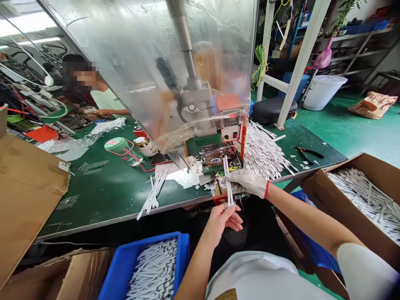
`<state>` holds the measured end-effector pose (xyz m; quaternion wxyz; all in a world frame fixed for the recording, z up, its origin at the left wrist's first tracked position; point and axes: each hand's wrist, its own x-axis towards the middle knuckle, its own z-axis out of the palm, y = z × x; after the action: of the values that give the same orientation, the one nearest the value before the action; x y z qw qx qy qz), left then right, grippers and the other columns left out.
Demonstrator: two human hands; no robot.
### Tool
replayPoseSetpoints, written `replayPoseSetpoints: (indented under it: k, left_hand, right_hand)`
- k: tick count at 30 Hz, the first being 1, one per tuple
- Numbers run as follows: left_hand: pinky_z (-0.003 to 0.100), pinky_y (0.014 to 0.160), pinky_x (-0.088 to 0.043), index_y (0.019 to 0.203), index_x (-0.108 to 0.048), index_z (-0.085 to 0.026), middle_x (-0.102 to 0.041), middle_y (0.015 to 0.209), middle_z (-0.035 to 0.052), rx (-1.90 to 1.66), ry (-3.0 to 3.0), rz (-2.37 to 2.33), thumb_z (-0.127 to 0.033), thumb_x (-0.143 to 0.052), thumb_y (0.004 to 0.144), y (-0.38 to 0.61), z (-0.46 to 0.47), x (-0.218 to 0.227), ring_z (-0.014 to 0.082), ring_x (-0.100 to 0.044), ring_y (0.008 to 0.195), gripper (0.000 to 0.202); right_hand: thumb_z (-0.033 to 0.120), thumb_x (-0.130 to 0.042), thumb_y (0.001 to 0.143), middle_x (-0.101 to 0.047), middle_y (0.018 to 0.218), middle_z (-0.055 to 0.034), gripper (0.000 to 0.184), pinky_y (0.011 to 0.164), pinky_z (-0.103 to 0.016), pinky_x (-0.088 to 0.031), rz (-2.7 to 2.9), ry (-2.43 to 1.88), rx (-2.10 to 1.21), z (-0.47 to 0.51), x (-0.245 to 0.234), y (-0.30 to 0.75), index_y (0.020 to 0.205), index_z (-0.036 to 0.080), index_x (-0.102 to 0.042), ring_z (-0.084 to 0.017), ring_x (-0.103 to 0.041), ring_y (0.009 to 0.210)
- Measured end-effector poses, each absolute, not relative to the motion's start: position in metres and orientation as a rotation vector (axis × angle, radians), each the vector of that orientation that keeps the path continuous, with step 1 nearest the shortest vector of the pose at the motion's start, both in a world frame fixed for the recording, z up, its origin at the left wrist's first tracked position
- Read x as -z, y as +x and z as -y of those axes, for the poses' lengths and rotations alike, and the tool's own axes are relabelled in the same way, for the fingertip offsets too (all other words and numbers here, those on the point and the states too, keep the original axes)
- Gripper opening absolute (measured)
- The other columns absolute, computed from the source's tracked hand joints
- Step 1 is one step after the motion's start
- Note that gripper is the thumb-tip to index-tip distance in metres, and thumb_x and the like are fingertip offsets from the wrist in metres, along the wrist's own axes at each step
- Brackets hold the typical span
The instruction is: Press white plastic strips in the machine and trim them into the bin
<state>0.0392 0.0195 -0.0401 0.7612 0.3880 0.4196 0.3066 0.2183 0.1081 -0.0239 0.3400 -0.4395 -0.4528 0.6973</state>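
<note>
Two or three thin white strips (228,183) stand roughly upright between my hands at the bench edge. My bare left hand (223,218) pinches their lower ends between thumb and fingers. My right hand (246,182), in a white knit glove with a red cuff, is closed around the strips higher up. Just beyond them sits a small metal fixture block (212,154) under a press head (196,98), seen through a clear plastic shield. A pile of white strips (265,152) lies right of the press, and a smaller bunch of strips (154,189) lies to the left.
A blue crate (184,246) of strips stands below the bench, with cardboard boxes (321,187) at right and left. Pliers (308,154), a lidded jug (121,146) and a cup (145,146) rest on the green bench. Another person (104,98) sits across at the left.
</note>
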Motion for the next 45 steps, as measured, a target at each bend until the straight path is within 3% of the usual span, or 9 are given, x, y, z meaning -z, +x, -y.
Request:
replayPoseSetpoints:
  k: [9,14,23,31,35,39,45]
  left_hand:
    - [0.022,0.050,-0.052,0.093,-0.068,-0.008,-0.070,0.062,0.0075,-0.752,0.776,-1.013,-0.060,-0.068,0.078,0.042,-0.027,0.041,0.0174,-0.069,0.054,0.055]
    - [0.023,0.047,-0.051,0.086,-0.069,-0.007,-0.070,0.060,0.0090,-0.743,0.767,-1.030,-0.070,-0.064,0.075,0.049,-0.029,0.040,0.0187,-0.068,0.051,0.064]
    - [0.023,0.048,-0.051,0.087,-0.069,-0.007,-0.071,0.061,0.0098,-0.761,0.768,-1.016,-0.065,-0.062,0.080,0.050,-0.030,0.043,0.0185,-0.069,0.052,0.059]
    - [0.023,0.047,-0.052,0.090,-0.070,-0.007,-0.071,0.062,0.0099,-0.755,0.714,-0.982,-0.065,-0.064,0.078,0.051,-0.032,0.043,0.0193,-0.069,0.052,0.060]
    - [0.024,0.050,-0.053,0.095,-0.070,-0.007,-0.071,0.063,0.0090,-0.760,0.679,-1.000,-0.070,-0.065,0.075,0.055,-0.034,0.040,0.0198,-0.070,0.055,0.066]
    - [0.025,0.051,-0.053,0.087,-0.069,-0.008,-0.070,0.062,0.0091,-0.777,0.707,-1.026,-0.072,-0.063,0.075,0.057,-0.034,0.037,0.0200,-0.070,0.054,0.066]
    - [0.026,0.051,-0.051,0.083,-0.069,-0.007,-0.071,0.063,0.0111,-0.780,0.733,-1.035,-0.074,-0.062,0.073,0.056,-0.035,0.040,0.0205,-0.069,0.054,0.068]
  right_hand:
    - [0.031,-0.074,0.082,-0.060,0.062,-0.0021,0.023,0.038,-0.013,-0.032,0.860,-1.114,-1.964,-0.138,0.060,0.187,0.077,0.009,-0.069,-0.004,-0.041,0.043]
    - [0.029,-0.069,0.085,-0.062,0.062,-0.0024,0.021,0.036,-0.014,-0.032,0.805,-1.137,-1.967,-0.141,0.062,0.183,0.080,0.009,-0.070,-0.004,-0.040,0.040]
    - [0.031,-0.065,0.088,-0.058,0.054,-0.0016,0.024,0.031,-0.015,-0.029,0.809,-1.238,-1.906,-0.152,0.073,0.182,0.079,0.009,-0.070,-0.006,-0.040,0.037]
    - [0.023,-0.059,0.090,-0.068,0.068,-0.0067,0.020,0.033,-0.016,-0.033,0.787,-1.296,-1.852,-0.152,0.056,0.177,0.080,0.009,-0.069,-0.006,-0.043,0.039]
    - [0.026,-0.061,0.089,-0.067,0.069,-0.0058,0.019,0.036,-0.019,-0.038,0.800,-1.243,-1.778,-0.160,0.055,0.173,0.083,0.011,-0.070,-0.009,-0.049,0.044]
    - [0.036,-0.064,0.087,-0.062,0.059,-0.0038,0.024,0.036,-0.022,-0.036,0.819,-1.245,-1.689,-0.173,0.064,0.169,0.085,0.013,-0.071,-0.011,-0.047,0.042]
    - [0.045,-0.065,0.085,-0.063,0.061,-0.0044,0.032,0.035,-0.023,-0.034,0.892,-1.273,-1.558,-0.178,0.071,0.166,0.091,0.014,-0.071,-0.013,-0.048,0.044]
